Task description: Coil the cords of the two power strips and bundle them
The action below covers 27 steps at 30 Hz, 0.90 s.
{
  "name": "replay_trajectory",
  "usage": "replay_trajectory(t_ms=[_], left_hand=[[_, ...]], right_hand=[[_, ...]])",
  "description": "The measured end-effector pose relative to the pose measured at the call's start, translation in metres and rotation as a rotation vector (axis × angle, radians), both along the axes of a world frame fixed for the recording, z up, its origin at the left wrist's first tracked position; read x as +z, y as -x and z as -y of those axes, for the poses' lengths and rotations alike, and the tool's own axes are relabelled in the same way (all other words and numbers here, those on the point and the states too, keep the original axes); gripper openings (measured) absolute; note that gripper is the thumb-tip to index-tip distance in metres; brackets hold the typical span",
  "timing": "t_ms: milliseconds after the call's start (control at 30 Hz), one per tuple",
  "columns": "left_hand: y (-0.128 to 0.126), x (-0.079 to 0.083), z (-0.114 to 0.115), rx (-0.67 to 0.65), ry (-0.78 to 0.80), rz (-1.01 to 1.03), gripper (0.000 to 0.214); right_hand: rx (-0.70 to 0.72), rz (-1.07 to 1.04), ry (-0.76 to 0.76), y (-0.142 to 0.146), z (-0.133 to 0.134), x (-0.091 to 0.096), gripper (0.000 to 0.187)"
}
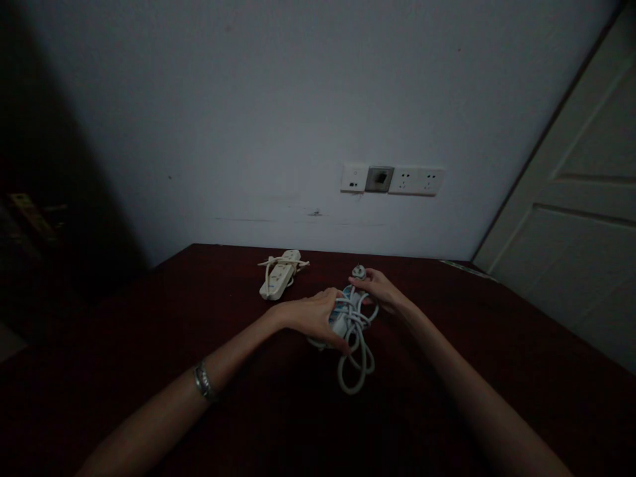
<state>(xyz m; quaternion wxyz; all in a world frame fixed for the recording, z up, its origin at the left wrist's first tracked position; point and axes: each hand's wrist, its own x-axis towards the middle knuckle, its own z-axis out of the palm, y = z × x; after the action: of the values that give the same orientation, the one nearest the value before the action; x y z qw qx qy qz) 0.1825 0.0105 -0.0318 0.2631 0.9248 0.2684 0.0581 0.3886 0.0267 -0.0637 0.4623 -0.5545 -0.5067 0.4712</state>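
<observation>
A white power strip (340, 324) with its white cord (358, 331) tangled over it is between my hands, above the dark red table. My left hand (314, 318) grips the strip from the left, its thumb below and its fingers along the far side. Near the cord's end, my right hand (375, 286) pinches the cord just by the plug (358, 271), whose pins point up and away. Loops of cord hang toward me. Part of the strip is covered by the cord and by my left hand.
Another white power strip (281, 275), wrapped in its own cord, lies farther back on the table (223, 271). Wall sockets (416, 181) are set in the wall behind. A white panelled door (571, 199) stands on the right.
</observation>
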Motion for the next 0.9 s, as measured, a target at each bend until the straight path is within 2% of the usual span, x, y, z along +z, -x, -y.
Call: replay_trajectory(t_ms=[133, 233, 400, 567, 667, 767, 833, 900], left_hand=[[0.005, 0.002, -0.001, -0.124, 0.073, -0.038, 0.098], [0.006, 0.0, 0.001, -0.167, 0.061, -0.044, 0.101], [0.007, -0.001, -0.003, -0.185, -0.04, 0.03, 0.073], [0.013, 0.005, -0.016, -0.191, 0.047, 0.027, 0.038], [0.016, 0.006, -0.021, -0.19, 0.113, 0.057, 0.032], [0.016, 0.0, -0.025, -0.152, 0.173, 0.102, 0.031], [0.014, -0.004, -0.029, -0.097, 0.216, 0.119, 0.03], [0.013, -0.008, -0.032, -0.05, 0.236, 0.129, 0.027]], right_hand=[[-0.052, -0.053, 0.017, 0.001, 0.001, 0.0, 0.024], [-0.061, -0.065, 0.046, 0.001, 0.001, 0.001, 0.021], [-0.063, -0.043, 0.024, -0.005, 0.001, -0.001, 0.021], [-0.022, 0.017, 0.039, -0.021, 0.007, -0.015, 0.027], [0.023, 0.03, 0.127, -0.031, 0.019, -0.025, 0.035], [0.077, 0.062, 0.167, -0.035, 0.037, -0.026, 0.038], [0.077, 0.061, 0.129, -0.034, 0.05, -0.024, 0.037], [0.014, 0.058, 0.041, -0.028, 0.063, -0.021, 0.039]])
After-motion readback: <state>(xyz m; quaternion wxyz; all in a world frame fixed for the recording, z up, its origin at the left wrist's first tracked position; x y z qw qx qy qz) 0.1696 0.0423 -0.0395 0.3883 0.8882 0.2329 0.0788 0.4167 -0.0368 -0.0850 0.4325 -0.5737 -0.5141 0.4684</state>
